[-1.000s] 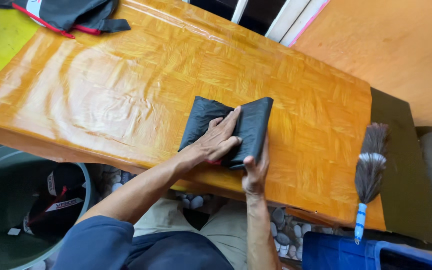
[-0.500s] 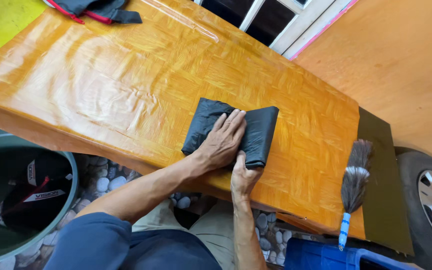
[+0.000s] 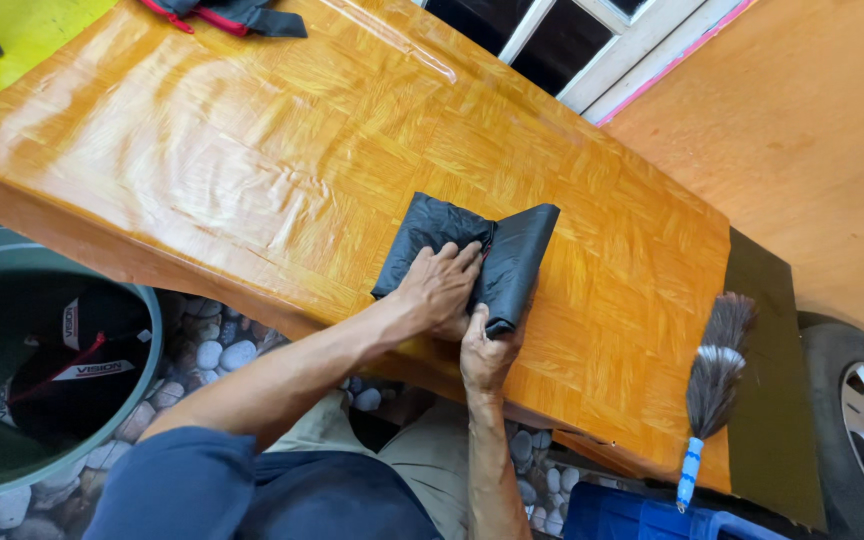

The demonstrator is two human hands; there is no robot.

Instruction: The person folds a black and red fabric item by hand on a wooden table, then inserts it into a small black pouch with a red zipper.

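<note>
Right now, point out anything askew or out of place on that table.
The feather duster lies at the table's near right corner, its blue handle poking past the edge. The black cloth under both hands sits skewed to the table's edge.

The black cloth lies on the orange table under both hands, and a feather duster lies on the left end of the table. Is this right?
Not quite. In the head view the feather duster lies at the right end of the table, not the left. The rest holds: the black cloth lies on the table under the left hand and right hand.
</note>
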